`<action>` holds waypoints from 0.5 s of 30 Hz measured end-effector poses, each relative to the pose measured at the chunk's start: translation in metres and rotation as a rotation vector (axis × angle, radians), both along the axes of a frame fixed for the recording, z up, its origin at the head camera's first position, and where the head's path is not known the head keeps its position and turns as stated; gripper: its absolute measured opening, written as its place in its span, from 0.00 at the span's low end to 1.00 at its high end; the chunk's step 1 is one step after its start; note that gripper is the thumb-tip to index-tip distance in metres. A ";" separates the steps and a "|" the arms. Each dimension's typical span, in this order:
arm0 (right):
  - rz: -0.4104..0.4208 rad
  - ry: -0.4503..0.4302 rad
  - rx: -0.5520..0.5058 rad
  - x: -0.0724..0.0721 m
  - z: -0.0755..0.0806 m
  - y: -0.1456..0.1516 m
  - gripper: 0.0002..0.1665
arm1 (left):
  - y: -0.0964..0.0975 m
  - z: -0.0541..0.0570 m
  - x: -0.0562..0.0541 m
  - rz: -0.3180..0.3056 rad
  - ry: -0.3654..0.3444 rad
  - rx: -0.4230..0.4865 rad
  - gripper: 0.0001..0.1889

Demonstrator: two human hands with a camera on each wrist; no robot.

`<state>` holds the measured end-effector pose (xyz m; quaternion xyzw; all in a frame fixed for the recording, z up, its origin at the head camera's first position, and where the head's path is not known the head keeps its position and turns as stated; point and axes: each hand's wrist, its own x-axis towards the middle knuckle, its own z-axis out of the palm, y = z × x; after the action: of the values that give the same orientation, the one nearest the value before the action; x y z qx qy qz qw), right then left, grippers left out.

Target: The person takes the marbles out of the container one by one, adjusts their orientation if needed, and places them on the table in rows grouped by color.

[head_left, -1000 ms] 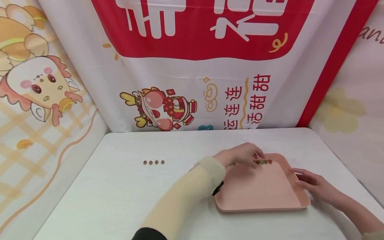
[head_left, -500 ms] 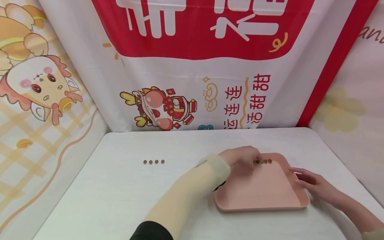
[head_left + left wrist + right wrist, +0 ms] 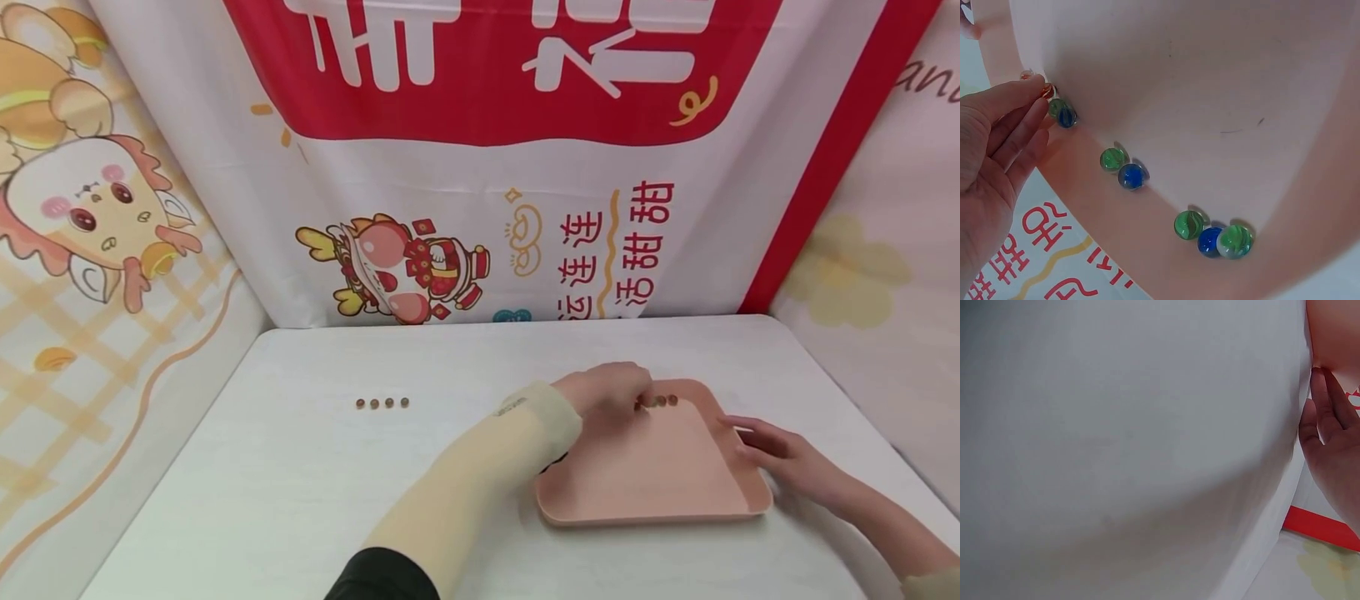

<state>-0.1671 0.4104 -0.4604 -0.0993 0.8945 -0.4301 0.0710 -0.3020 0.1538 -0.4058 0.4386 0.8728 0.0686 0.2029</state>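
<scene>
In the head view my left hand reaches over the far edge of a pink tray. The left wrist view shows its thumb and fingertip pinching an orange-red marble, partly covered by the fingers. Beside it sits a green marble touching a blue marble. Farther along the tray's wall lie another green and blue pair and a cluster with a blue marble between two green ones. My right hand rests its extended fingers against the tray's right side.
Several small brown-looking marbles stand in a spaced row on the white table, left of the tray. A printed cloth hangs behind the table's far edge, with other printed cloths at both sides.
My left hand has lowered its fingers to the marbles at the tray's far side and shifted slightly right, covering more of the row. The right hand stays at the tray's side.
</scene>
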 end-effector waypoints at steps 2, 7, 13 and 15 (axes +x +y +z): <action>0.002 -0.002 -0.001 0.000 0.001 0.000 0.30 | -0.001 0.001 0.001 0.013 -0.004 0.006 0.06; 0.000 -0.006 -0.012 0.000 0.003 0.000 0.30 | -0.001 0.000 0.003 0.027 -0.015 0.005 0.06; -0.008 -0.030 -0.018 0.001 0.002 -0.001 0.31 | 0.002 -0.006 0.006 0.026 -0.063 0.006 0.09; -0.011 -0.044 -0.016 0.001 0.001 -0.001 0.31 | 0.003 -0.007 0.006 0.024 -0.068 0.005 0.09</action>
<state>-0.1659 0.4094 -0.4592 -0.0855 0.8898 -0.4396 0.0877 -0.2958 0.1572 -0.4130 0.4259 0.8704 0.0882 0.2307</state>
